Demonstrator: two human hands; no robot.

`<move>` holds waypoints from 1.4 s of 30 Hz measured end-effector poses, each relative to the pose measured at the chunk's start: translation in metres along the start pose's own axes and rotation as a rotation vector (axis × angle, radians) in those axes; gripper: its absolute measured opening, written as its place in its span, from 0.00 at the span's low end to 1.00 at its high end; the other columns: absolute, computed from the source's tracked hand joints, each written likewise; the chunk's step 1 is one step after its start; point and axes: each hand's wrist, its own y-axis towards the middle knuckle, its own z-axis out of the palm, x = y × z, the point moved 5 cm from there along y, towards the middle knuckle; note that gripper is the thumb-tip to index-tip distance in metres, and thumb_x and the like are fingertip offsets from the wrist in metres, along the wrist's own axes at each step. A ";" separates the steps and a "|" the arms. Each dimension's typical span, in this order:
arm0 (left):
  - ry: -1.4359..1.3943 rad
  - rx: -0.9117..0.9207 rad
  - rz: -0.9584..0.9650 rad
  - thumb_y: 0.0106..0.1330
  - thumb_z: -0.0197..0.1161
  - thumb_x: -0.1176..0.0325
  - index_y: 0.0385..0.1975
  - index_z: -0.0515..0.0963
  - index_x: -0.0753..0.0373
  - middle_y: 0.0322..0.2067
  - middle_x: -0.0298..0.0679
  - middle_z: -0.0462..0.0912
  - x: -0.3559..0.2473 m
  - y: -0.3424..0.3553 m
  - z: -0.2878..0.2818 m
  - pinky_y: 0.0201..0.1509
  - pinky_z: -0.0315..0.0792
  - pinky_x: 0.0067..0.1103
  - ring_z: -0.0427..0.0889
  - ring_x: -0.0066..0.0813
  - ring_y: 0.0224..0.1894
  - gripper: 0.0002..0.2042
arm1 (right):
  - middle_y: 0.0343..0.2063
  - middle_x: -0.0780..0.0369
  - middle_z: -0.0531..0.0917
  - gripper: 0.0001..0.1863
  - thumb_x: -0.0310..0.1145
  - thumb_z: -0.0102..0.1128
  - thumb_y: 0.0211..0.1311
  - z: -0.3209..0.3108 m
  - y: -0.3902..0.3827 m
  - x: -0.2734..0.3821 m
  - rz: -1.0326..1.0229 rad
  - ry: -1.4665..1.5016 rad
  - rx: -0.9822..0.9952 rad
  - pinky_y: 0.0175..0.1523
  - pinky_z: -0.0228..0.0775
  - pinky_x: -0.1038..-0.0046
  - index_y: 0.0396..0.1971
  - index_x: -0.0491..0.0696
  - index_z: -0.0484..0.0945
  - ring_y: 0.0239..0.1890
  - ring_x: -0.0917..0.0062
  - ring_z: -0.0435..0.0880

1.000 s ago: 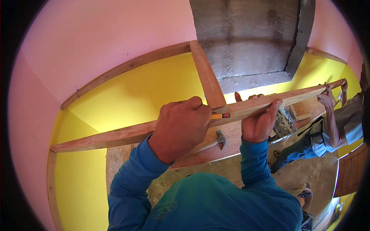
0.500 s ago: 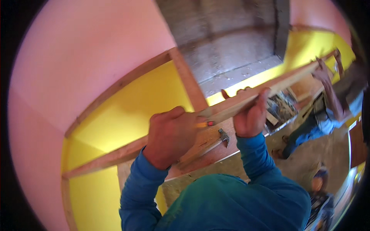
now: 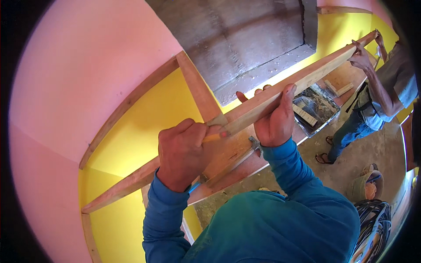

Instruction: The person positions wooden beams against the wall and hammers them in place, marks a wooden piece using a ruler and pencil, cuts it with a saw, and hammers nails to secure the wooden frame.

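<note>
Tilted since a second before: batten (image 3: 280, 94) now rose steeply rightward against the yellow panel (image 3: 144, 118). Left hand (image 3: 182, 153) pinched a pencil (image 3: 215, 136) at its edge, right hand (image 3: 274, 120) clasped it; helper's hand (image 3: 360, 58) steadied the far end. Seemingly aligned, marking underway.

Scene bright, daylit; source not in view. Yellow wall (image 3: 131, 127) evenly lit, strongly saturated, no glare. Pink wall (image 3: 74, 70) slightly washed out. Soft shadow beneath the batten (image 3: 280, 94) and under the left hand (image 3: 184, 153). Focus sharp at centre; mild softening toward the rim. Heavy fisheye bending of straight edges; black vignette at all corners.
</note>
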 end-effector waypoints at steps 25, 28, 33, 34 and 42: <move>0.011 -0.099 -0.046 0.36 0.58 0.79 0.15 0.75 0.64 0.10 0.40 0.69 -0.002 -0.005 0.005 0.15 0.61 0.18 0.69 0.29 0.11 0.04 | 0.30 0.64 0.68 0.21 0.55 0.38 0.52 0.000 -0.010 -0.011 0.061 0.070 0.019 0.42 0.60 0.60 0.34 0.52 0.63 0.33 0.71 0.68; 0.023 -0.105 -0.042 0.36 0.58 0.79 0.15 0.75 0.64 0.10 0.40 0.69 -0.002 -0.005 0.005 0.15 0.62 0.18 0.69 0.29 0.11 0.04 | 0.30 0.64 0.68 0.19 0.53 0.37 0.53 0.003 -0.009 -0.011 0.071 0.079 0.063 0.41 0.61 0.63 0.35 0.53 0.63 0.33 0.71 0.68; -0.007 -0.099 -0.052 0.36 0.58 0.79 0.15 0.76 0.64 0.11 0.40 0.70 -0.002 -0.004 0.006 0.15 0.62 0.18 0.70 0.29 0.12 0.04 | 0.32 0.62 0.68 0.19 0.51 0.36 0.55 0.003 -0.016 -0.015 0.101 0.058 0.022 0.43 0.60 0.64 0.38 0.52 0.61 0.35 0.70 0.68; -0.004 -0.102 -0.057 0.36 0.58 0.79 0.15 0.76 0.64 0.11 0.40 0.70 -0.001 -0.004 0.006 0.15 0.62 0.18 0.70 0.29 0.12 0.04 | 0.33 0.61 0.68 0.19 0.50 0.36 0.56 0.002 -0.020 -0.017 0.118 0.036 -0.020 0.44 0.60 0.64 0.39 0.51 0.60 0.36 0.70 0.67; 0.022 -0.131 -0.054 0.39 0.61 0.71 0.09 0.70 0.61 0.09 0.35 0.65 -0.002 -0.007 0.008 0.13 0.59 0.24 0.67 0.32 0.11 0.06 | 0.35 0.60 0.69 0.19 0.48 0.34 0.57 0.001 -0.023 -0.023 0.151 0.067 0.135 0.46 0.58 0.64 0.41 0.50 0.59 0.39 0.69 0.67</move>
